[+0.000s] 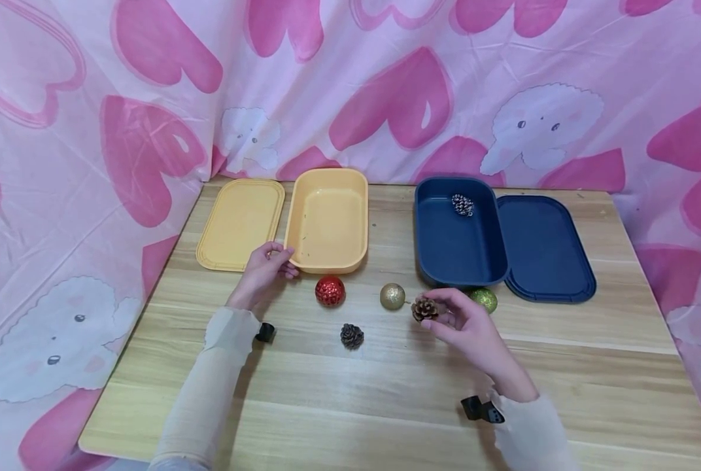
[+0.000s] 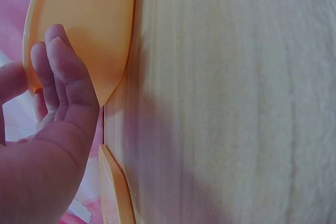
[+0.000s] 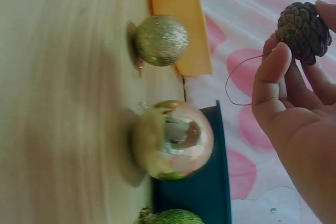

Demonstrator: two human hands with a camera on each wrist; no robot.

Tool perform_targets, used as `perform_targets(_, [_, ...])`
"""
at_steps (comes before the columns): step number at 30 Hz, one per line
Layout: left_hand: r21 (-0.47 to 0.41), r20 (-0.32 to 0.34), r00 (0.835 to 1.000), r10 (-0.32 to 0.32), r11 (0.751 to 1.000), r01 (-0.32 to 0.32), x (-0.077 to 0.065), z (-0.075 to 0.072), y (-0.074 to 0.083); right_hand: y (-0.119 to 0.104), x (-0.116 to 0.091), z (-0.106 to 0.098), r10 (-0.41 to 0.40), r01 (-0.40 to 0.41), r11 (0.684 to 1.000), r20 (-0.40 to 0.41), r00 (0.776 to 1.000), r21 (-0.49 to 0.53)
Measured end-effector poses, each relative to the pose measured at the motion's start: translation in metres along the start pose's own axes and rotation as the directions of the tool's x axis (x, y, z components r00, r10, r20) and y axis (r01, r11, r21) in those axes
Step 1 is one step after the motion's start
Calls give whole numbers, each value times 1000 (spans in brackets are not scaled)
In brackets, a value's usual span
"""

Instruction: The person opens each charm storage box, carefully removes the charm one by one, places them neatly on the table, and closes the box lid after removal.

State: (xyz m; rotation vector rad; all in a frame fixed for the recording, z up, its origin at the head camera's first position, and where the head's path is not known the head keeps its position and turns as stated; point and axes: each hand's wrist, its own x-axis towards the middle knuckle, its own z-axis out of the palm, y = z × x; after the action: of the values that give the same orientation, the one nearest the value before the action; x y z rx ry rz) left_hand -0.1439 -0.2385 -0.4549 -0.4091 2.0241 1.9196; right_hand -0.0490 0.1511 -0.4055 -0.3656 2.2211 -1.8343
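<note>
My right hand [image 1: 465,327] pinches a brown pine cone [image 1: 425,309] between thumb and fingers, above the table in front of the blue box [image 1: 462,248]. A thin string loop [image 3: 227,85] hangs from the cone in the right wrist view. My left hand [image 1: 265,268] grips the yellow box [image 1: 327,229] at its front left corner, thumb over the rim and fingers outside. A glittery gold ball [image 1: 392,296] lies left of the held cone. The shiny gold ball [image 3: 173,140] is hidden by my right hand in the head view. A green ball [image 1: 483,299] lies behind that hand.
A red ball [image 1: 329,291] and a dark pine cone [image 1: 352,336] lie before the yellow box. Inside the blue box is a white-tipped pine cone [image 1: 462,205]. The yellow lid [image 1: 241,224] and blue lid [image 1: 547,248] flank the boxes. A patterned curtain [image 1: 386,98] borders the table.
</note>
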Motion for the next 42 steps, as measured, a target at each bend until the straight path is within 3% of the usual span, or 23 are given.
perform_targets(18, [-5, -6, 1000, 3, 1000, -3, 0, -1, -2, 12, -8, 20, 186, -184, 982, 49, 981, -41])
perform_targets(23, [-5, -7, 1000, 3, 1000, -3, 0, -1, -2, 16, -10, 24, 227, -221, 968, 43, 973, -117])
perform_targets(29, [12, -8, 1000, -1, 1000, 1, 0, 0, -2, 24, -12, 31, 196, -181, 954, 39, 980, -238])
perform_targets(42, [17, -7, 1000, -4, 1000, 4, 0, 0, -1, 32, -9, 42, 284, -263, 879, -7, 959, -398])
